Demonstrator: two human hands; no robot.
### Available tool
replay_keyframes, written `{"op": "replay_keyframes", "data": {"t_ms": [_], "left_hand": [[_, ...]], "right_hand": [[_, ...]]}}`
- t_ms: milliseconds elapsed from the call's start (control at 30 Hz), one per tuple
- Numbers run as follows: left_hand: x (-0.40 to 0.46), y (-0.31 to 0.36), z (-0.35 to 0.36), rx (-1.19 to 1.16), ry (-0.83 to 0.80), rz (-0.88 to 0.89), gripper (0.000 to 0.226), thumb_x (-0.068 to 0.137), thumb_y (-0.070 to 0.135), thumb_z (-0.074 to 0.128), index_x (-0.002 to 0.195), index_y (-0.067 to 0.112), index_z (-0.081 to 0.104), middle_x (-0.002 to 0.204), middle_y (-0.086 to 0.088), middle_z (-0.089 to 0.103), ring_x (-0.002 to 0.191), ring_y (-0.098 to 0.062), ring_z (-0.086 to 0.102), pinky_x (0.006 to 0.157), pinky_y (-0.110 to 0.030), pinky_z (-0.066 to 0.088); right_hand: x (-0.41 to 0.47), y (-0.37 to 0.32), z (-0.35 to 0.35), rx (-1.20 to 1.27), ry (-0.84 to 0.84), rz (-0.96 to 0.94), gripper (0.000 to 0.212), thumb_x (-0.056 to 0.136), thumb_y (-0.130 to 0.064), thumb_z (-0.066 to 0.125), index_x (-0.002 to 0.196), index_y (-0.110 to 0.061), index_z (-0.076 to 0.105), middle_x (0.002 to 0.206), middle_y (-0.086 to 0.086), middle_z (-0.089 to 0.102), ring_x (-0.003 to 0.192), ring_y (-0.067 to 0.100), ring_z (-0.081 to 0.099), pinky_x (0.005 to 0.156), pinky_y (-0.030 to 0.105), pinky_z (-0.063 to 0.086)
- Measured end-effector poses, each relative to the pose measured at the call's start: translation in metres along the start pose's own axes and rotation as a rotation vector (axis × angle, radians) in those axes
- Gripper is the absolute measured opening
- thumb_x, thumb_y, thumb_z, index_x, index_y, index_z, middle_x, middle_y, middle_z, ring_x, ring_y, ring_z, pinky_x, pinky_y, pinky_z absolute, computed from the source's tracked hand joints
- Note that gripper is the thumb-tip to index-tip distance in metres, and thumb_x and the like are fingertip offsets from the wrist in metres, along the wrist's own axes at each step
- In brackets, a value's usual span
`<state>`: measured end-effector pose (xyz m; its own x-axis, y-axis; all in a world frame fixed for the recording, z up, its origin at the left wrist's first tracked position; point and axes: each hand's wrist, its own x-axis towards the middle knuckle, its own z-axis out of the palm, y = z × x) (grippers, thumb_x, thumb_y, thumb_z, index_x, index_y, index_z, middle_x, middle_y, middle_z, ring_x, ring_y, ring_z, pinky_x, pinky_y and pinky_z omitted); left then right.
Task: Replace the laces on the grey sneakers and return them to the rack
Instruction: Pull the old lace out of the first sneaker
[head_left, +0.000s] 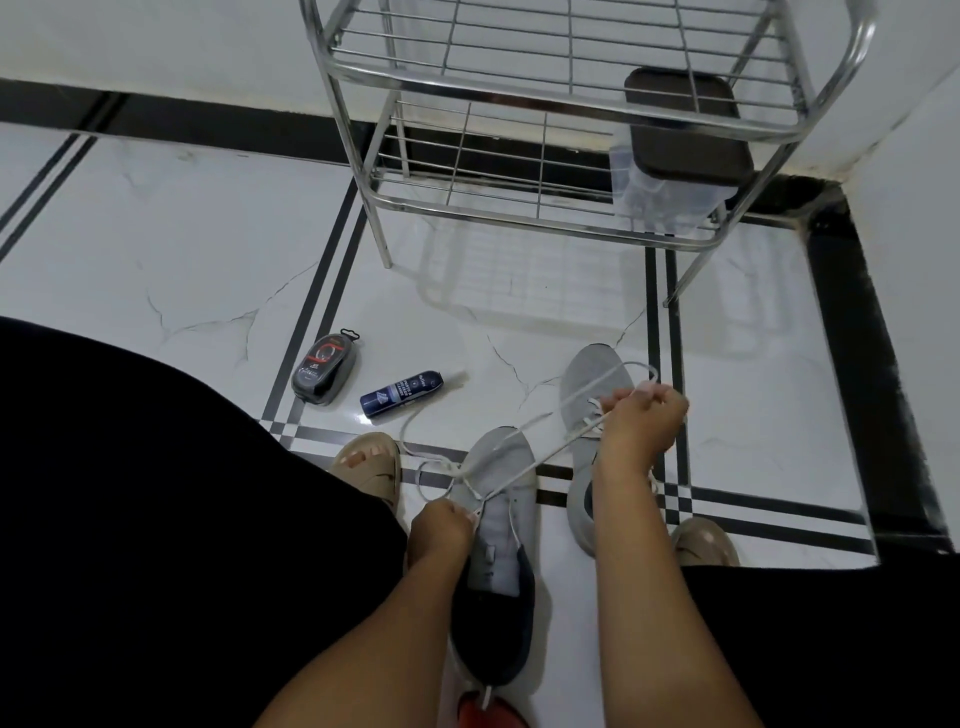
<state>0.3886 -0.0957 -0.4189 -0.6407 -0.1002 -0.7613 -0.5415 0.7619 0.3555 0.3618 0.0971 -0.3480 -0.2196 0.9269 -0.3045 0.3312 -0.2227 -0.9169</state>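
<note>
Two grey sneakers stand on the white tiled floor with their toes pointing toward the metal rack (571, 119). The near sneaker (504, 499) has a dark lining at its opening, and a white lace (524, 462) runs from its eyelets in a tight line up to the right, with loose loops lying on the floor just to its left. The far sneaker (592, 395) lies a little further right and closer to the rack, partly hidden, while the rack stands upright by the wall, its wire shelves holding no shoes.
</note>
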Motion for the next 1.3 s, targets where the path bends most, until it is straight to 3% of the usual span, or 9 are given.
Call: {"op": "replay_keyframes", "data": {"t_ms": [100,233,400,500,633,700,900,1033,1300], "left_hand": [[-0.006,0.002,0.002,0.024,0.002,0.004,0.026,0.091,0.026,0.052,0.106,0.013,0.067,0.116,-0.012,0.066,0.108,-0.031,0.060,0.084,-0.028,0.045],[-0.008,0.006,0.004,0.061,0.014,0.051,0.016,0.088,0.029,0.052,0.086,0.019,0.064,0.104,-0.008,0.068,0.099,-0.028,0.062,0.077,-0.028,0.046],[-0.004,0.005,0.002,0.052,0.041,0.080,0.017,0.086,0.028,0.058,0.070,0.022,0.061,0.094,-0.004,0.070,0.090,-0.025,0.063,0.074,-0.027,0.046],[-0.001,0.005,0.001,0.037,0.033,0.054,0.017,0.085,0.024,0.054,0.072,0.021,0.064,0.097,-0.005,0.070,0.087,-0.026,0.061,0.070,-0.024,0.042],[0.000,0.007,-0.001,0.028,0.045,0.038,0.022,0.087,0.024,0.049,0.088,0.016,0.069,0.104,-0.011,0.069,0.097,-0.031,0.062,0.076,-0.027,0.045],[0.000,0.007,-0.001,0.029,0.040,0.034,0.024,0.088,0.025,0.050,0.094,0.015,0.070,0.107,-0.011,0.068,0.100,-0.031,0.062,0.079,-0.027,0.047],[-0.001,0.006,-0.001,0.046,0.035,0.026,0.028,0.091,0.026,0.048,0.102,0.010,0.069,0.111,-0.013,0.067,0.105,-0.032,0.061,0.083,-0.030,0.047],[0.000,0.009,-0.003,0.065,0.016,0.050,0.028,0.091,0.031,0.053,0.103,0.013,0.070,0.109,-0.011,0.069,0.103,-0.030,0.063,0.082,-0.029,0.048],[0.000,0.009,-0.002,0.064,0.011,0.044,0.024,0.089,0.031,0.057,0.101,0.015,0.070,0.109,-0.008,0.069,0.102,-0.028,0.062,0.080,-0.027,0.045]], "right_hand": [[-0.002,0.003,-0.002,-0.296,-0.171,-0.083,0.019,0.095,-0.005,0.034,0.100,-0.020,0.044,0.094,0.010,0.063,0.076,0.027,0.065,0.065,0.041,0.056],[-0.044,0.056,0.000,-1.079,-0.816,-0.244,0.023,0.091,-0.012,0.045,0.099,-0.012,0.066,0.106,0.011,0.066,0.095,0.028,0.062,0.083,0.034,0.052],[-0.071,0.092,-0.010,-1.363,-0.885,-0.574,0.019,0.093,-0.020,0.052,0.104,-0.010,0.063,0.115,0.009,0.052,0.107,0.031,0.053,0.085,0.040,0.049],[-0.069,0.083,-0.010,-1.049,-0.766,-0.328,0.017,0.092,-0.019,0.053,0.096,-0.011,0.067,0.110,0.008,0.057,0.101,0.029,0.057,0.085,0.036,0.049],[-0.034,0.018,-0.004,0.271,-0.193,0.470,0.015,0.094,-0.005,0.047,0.087,-0.009,0.060,0.085,0.010,0.063,0.066,0.019,0.060,0.062,0.031,0.051],[-0.005,-0.016,-0.011,0.526,-0.060,0.442,0.013,0.093,-0.008,0.048,0.084,-0.010,0.058,0.066,0.003,0.059,0.048,0.013,0.054,0.052,0.026,0.051],[-0.014,0.001,-0.010,-0.581,-0.564,-0.114,0.021,0.090,-0.025,0.060,0.076,-0.009,0.059,0.072,0.006,0.056,0.064,0.021,0.052,0.060,0.029,0.041],[-0.063,0.064,-0.007,-1.171,-0.846,-0.312,0.017,0.088,-0.024,0.058,0.095,-0.012,0.068,0.106,0.009,0.064,0.094,0.029,0.064,0.077,0.032,0.049],[-0.074,0.088,-0.016,-1.226,-0.898,-0.620,0.023,0.094,-0.017,0.047,0.116,-0.018,0.052,0.122,0.008,0.044,0.102,0.033,0.058,0.080,0.039,0.048]]}}
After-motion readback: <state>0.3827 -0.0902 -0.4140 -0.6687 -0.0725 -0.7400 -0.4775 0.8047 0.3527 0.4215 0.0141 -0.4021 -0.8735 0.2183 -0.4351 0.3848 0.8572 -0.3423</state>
